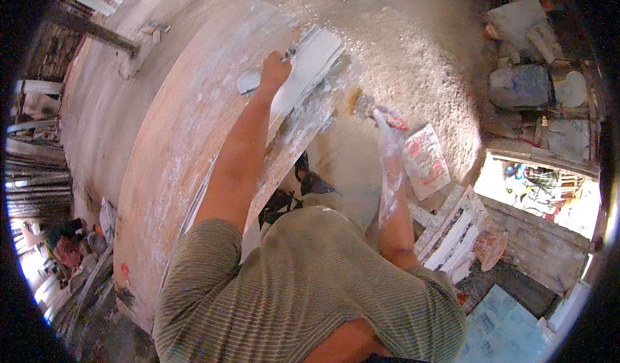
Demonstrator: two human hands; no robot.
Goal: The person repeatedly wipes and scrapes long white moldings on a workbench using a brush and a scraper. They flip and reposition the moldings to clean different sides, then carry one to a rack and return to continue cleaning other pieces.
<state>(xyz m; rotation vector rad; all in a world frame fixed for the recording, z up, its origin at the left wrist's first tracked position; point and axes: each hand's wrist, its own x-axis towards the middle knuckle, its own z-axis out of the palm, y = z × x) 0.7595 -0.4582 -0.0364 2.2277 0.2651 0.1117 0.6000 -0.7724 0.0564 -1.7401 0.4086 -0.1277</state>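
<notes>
Above the board, my left hand is closed at the edge of a long white plaster-like strip. A small dark thing shows at its fingers, too unclear to name. Beside its wrist lies a pale grey rounded piece. To the right, my right hand, coated in white powder, grips a brush with yellowish bristles and some red on its handle. The bristles point up and left, apart from the strip. Under the strip is a large brown board smeared with white.
Right of my forearm lies a white bag with red print. Beyond it are white moulded pieces and a blue-grey container. A pale blue sheet is at lower right. Stacked slats and a post stand left.
</notes>
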